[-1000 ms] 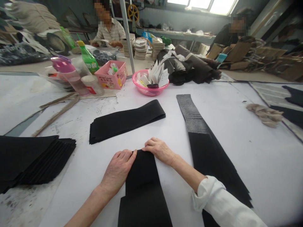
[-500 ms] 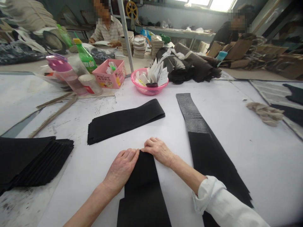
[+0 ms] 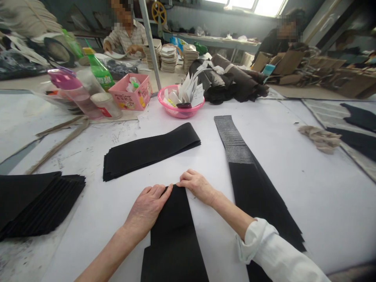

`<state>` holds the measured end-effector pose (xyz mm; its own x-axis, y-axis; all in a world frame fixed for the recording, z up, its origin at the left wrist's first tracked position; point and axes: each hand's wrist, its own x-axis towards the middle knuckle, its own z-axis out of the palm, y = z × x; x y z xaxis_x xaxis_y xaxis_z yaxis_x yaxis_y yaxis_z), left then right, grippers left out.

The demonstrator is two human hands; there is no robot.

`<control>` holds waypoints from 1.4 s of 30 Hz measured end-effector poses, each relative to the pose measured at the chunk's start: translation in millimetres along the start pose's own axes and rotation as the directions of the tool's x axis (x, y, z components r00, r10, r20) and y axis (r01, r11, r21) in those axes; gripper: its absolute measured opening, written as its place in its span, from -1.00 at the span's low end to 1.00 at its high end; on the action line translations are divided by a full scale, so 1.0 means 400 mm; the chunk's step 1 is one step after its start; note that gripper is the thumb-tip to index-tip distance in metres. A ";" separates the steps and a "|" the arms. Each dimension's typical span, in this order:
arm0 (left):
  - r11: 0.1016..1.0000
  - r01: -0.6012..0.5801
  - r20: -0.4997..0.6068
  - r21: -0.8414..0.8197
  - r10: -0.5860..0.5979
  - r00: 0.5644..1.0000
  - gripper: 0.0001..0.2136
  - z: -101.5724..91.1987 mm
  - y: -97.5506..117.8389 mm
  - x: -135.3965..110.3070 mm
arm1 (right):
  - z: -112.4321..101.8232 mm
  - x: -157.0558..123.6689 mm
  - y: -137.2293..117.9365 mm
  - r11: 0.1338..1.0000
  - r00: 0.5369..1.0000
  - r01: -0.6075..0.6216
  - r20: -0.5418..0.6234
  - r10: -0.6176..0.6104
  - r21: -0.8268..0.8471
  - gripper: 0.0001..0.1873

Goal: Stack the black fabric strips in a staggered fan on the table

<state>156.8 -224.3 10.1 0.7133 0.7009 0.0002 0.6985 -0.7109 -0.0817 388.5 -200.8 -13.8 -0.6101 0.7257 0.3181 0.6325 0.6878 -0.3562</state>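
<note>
A long black sheet piece, smooth like leather or fabric, lies on the white table in front of me. My left hand pinches its far left corner, fingers curled at the edge. At the far right corner, the bent fingers of my right hand grip the same end. Both sets of fingertips nearly meet along that short edge. To the right is a fanned stack of black strips with grey, ridged far ends. A folded black stack rests beyond my hands, and another black stack sits at the left.
Behind the work stand a pink basket of papers, a pink box, a white cup and a green bottle. A crumpled beige cloth lies at the right. Two people sit across the room.
The view has shifted slightly, so the table's contents appear a little further left. Both hands stay at the black piece's far edge; my left index finger looks more extended along it.
</note>
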 end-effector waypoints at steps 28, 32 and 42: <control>1.000 -0.030 0.032 -0.002 0.030 0.999 -0.52 0.000 0.013 0.041 | -0.023 -0.023 -0.006 0.995 0.998 -0.050 0.023 0.053 -0.086 -0.82; 1.000 -0.028 0.044 0.003 0.028 0.999 -0.53 -0.004 0.016 0.045 | -0.022 -0.032 -0.020 0.994 0.996 -0.079 0.023 0.081 -0.077 -0.79; 0.999 -0.022 0.034 0.040 0.020 0.999 -0.54 -0.010 0.026 0.049 | -0.001 -0.057 -0.027 0.947 0.950 -0.296 -0.064 0.305 0.126 -0.67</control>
<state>178.1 -218.3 13.2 0.7251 0.6878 -0.0357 0.6799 -0.7231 -0.1215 395.6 -224.8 -16.9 -0.3562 0.9005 0.2493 0.7189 0.4346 -0.5425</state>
